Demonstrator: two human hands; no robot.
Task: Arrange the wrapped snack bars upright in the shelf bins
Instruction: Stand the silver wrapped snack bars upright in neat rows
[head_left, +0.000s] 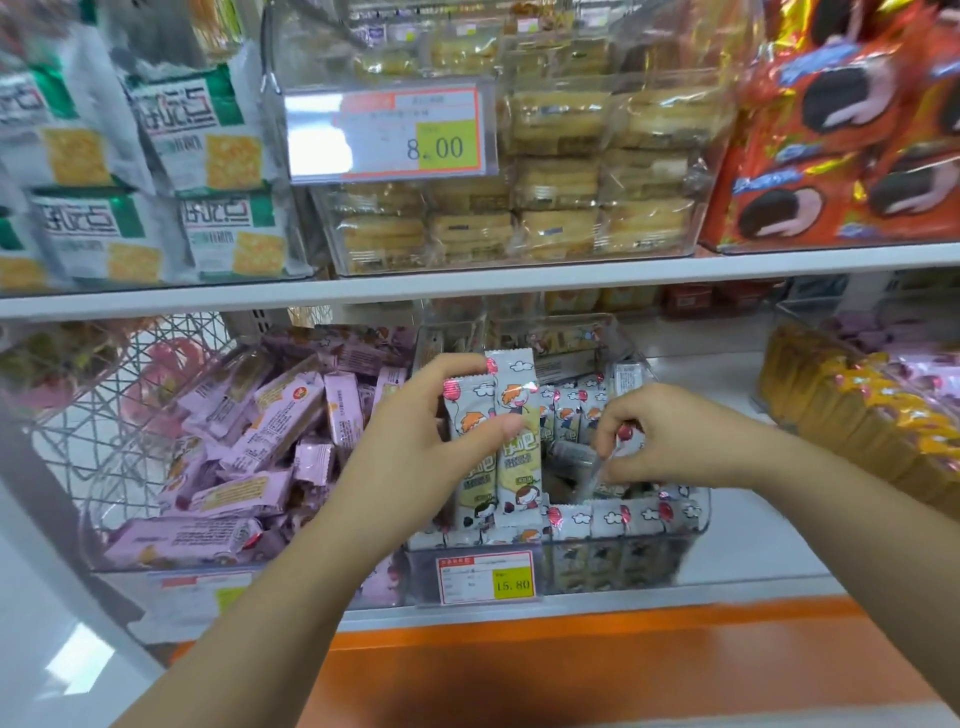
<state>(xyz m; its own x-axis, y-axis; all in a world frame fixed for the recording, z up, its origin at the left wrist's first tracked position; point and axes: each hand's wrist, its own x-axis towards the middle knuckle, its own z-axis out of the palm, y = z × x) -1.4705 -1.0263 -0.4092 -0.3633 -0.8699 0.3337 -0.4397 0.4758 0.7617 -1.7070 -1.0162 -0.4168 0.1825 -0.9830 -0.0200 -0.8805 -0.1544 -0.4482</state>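
Fingers (467, 371) of the left hand (415, 447) are closed around two white cartoon-printed snack bars (498, 441), thumb across the fronts and fingertips curled over the top edges, holding the pair upright just above the clear bin (696, 519) at the centre of the frame. To the right, the right hand (670, 441) reaches down into the same bin with its fingers pinched narrow on a wrapper end (597, 467); whether it grips a whole bar or only tugs at a seam I cannot tell. A row of the same bars (623, 514) already stands along the front wall of the bin, and more stand at its back, with a dark gap between them under the right hand. My judgement is that the step in hand is seating the held pair into that gap. To do it well, the right hand should press the loose bars aside and hold the gap open, while the left lowers the pair straight down, bottom seams first, printed faces forward like the front row, letting go only once they lean on their neighbours. Left of centre, the pink bars (249, 441) lie jumbled in the wire basket (104, 415), not yet stood up.
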